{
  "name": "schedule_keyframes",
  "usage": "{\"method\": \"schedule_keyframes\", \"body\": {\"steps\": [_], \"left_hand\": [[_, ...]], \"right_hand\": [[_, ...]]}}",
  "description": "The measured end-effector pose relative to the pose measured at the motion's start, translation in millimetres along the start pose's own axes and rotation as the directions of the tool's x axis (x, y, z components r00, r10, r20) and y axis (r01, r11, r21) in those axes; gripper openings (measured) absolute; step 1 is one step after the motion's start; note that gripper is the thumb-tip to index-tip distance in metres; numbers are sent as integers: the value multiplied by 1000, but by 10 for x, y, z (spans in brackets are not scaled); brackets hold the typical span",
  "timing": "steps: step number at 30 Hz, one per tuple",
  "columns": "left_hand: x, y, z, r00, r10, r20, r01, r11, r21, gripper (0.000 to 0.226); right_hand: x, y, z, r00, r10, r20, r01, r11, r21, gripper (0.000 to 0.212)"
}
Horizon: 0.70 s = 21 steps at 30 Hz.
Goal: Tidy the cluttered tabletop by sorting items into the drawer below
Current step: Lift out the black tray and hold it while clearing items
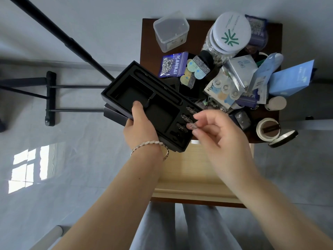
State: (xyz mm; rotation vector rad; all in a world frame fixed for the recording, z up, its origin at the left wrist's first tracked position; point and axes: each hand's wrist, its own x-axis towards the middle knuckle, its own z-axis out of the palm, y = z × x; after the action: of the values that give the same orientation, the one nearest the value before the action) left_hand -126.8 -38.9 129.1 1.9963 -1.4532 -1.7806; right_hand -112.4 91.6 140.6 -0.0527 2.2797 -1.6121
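A black compartmented tray [162, 112] is held tilted above the open drawer [194, 170], gripped at its near edge by the left hand [140, 127], thumb set inside a recess; a small clear piece [192, 126] is pinched in the fingertips of the right hand [216, 130], just beside the tray's small end slots; the tabletop [147, 42] behind is heaped with packets and a white-lidded jar [230, 33]; should the tray be tipped further, slotted pieces may be spilled; the pinched piece could be dropped to the floor.

Holding a black compartmented tray [162, 114] tilted above the open pale-wood drawer [191, 170], pinching a small clear piece [192, 126] above its far end.
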Motion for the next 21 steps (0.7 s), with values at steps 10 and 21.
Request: {"method": "schedule_keyframes", "body": {"steps": [10,21], "left_hand": [[-30,-42,47,999,-47,20,48,999,-20,37],[107,26,-59,977,-182,108,186,982,-28,27]], "right_hand": [[-118,90,143,906,-424,-18,367,804,-467,17],[-170,83,2,979,-199,43,202,977,-67,23]]}}
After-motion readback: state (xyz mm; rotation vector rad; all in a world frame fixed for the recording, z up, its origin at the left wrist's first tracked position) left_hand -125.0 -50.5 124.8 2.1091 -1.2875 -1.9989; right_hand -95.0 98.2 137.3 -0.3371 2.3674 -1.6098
